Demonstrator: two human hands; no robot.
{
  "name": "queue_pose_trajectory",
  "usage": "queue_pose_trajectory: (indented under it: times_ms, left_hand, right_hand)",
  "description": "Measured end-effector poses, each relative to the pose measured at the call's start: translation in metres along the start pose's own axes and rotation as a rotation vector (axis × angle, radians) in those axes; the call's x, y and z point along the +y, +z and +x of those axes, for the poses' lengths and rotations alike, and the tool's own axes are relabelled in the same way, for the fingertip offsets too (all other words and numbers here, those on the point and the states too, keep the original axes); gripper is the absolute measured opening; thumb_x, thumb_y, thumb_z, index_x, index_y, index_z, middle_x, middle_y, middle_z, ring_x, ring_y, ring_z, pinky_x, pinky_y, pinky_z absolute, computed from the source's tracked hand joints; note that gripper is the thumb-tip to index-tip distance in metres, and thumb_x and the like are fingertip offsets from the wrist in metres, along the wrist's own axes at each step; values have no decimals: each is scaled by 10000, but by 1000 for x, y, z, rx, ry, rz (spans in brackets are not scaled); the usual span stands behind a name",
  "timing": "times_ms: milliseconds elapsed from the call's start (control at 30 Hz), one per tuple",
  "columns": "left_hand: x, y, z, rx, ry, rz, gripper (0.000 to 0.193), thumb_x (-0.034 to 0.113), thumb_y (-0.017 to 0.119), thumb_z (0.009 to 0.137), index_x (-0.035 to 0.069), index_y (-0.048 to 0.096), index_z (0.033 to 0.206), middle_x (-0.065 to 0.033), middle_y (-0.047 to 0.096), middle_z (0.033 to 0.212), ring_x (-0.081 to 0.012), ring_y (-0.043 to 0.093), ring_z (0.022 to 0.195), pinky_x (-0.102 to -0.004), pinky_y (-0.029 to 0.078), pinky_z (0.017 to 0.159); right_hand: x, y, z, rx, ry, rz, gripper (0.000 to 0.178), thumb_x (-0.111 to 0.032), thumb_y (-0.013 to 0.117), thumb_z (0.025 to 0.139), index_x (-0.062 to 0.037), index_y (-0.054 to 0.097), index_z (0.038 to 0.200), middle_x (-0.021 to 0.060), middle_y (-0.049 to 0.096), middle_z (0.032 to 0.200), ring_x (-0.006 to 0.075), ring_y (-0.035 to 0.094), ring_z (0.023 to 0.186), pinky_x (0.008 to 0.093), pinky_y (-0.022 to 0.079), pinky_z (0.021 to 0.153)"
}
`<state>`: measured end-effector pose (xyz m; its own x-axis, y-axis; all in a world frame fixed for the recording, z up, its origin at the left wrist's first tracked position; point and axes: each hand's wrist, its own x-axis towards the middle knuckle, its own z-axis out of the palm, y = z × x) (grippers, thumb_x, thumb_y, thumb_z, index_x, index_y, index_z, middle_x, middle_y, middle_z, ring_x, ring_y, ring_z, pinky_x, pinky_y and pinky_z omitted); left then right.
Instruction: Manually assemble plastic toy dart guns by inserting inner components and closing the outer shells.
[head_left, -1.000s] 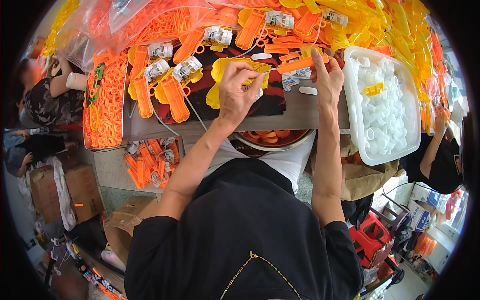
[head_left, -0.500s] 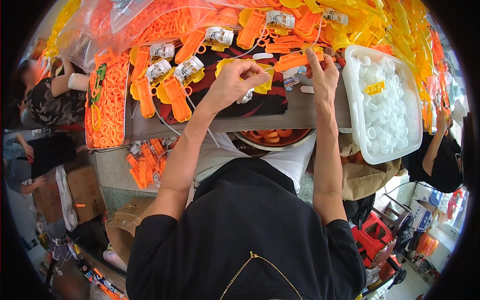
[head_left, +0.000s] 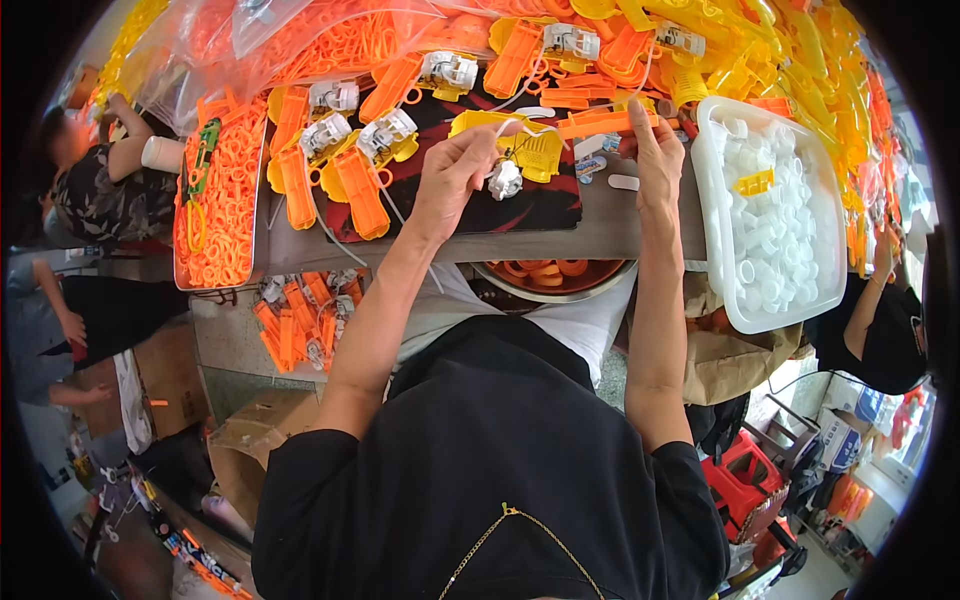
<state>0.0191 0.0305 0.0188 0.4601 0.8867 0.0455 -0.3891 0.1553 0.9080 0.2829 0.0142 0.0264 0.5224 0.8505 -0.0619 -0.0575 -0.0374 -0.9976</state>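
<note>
My right hand [head_left: 657,160] grips a long orange plastic housing [head_left: 597,122] between thumb and fingers, above the table's right half. My left hand [head_left: 455,180] is closed, its fingertips pinching a thin white tube [head_left: 535,126] that curves toward the left end of the housing. Beneath the tube, beside my left fingers, lies a yellow half-shell [head_left: 538,155]. A small white mechanism [head_left: 505,181] rests at the shell's lower edge. Several assemblies of orange housing, yellow shell and white mechanism, such as this one [head_left: 358,190], lie to the left and farther back, some with white tubes trailing.
A white tub [head_left: 835,290] of white caps stands right; a tray [head_left: 262,220] of orange rings with green-handled snips [head_left: 203,155] stands left. Orange and yellow parts pile up at the back. A metal bowl [head_left: 565,297] of orange pieces sits below the table edge. Other people are at both sides.
My left hand has drawn back to the left, uncovering more of the yellow shell and showing the white tube between my hands. My right hand still holds the orange housing.
</note>
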Motion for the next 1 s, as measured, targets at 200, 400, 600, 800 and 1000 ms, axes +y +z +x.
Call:
queue_pose_trajectory:
  times_ms: [200, 400, 600, 800, 1000]
  left_hand:
    - [-7, 3, -9, 5, 134, -280, 186, 300, 697, 974, 119, 674, 939, 25, 520, 878, -148, 523, 935, -387, 392, 1129]
    - [-6, -9, -8, -187, 191, -694, 178, 229, 666, 987, 124, 605, 857, 0, 557, 1007, -201, 537, 1092, -419, 398, 1136]
    - [10, 59, 4, -413, 432, 825, 170, 76, 707, 895, 83, 768, 1053, -44, 620, 1026, -213, 572, 1107, -340, 453, 983]
    - [-28, 68, -8, -120, 823, 1051, 339, 133, 757, 816, 77, 695, 1145, -86, 642, 1074, -274, 544, 1150, -443, 423, 1016]
    - [-14, 29, -29, 183, 601, 1462, 327, 232, 785, 823, 100, 691, 1108, -66, 651, 1083, -274, 569, 1124, -434, 371, 1029]
  right_hand:
    - [5, 2, 3, -3, 61, 44, 454, -498, 768, 904, -55, 670, 890, 3, 607, 682, 77, 545, 586, 233, 440, 566]
    - [8, -3, 4, 19, 175, 23, 445, -461, 763, 920, -28, 673, 967, 8, 615, 715, 70, 580, 603, 232, 471, 567]
    - [-17, -4, -2, -110, -87, -64, 315, -340, 731, 967, -41, 676, 1049, 3, 638, 775, 62, 579, 649, 217, 456, 601]
    - [-58, 2, -28, -110, -370, -317, 245, -74, 628, 983, -57, 688, 1220, -15, 631, 778, 54, 567, 700, 207, 427, 631]
    - [-56, -14, -31, -137, -364, -243, 238, -29, 576, 993, -39, 682, 1205, 23, 671, 952, 63, 603, 800, 221, 466, 709]
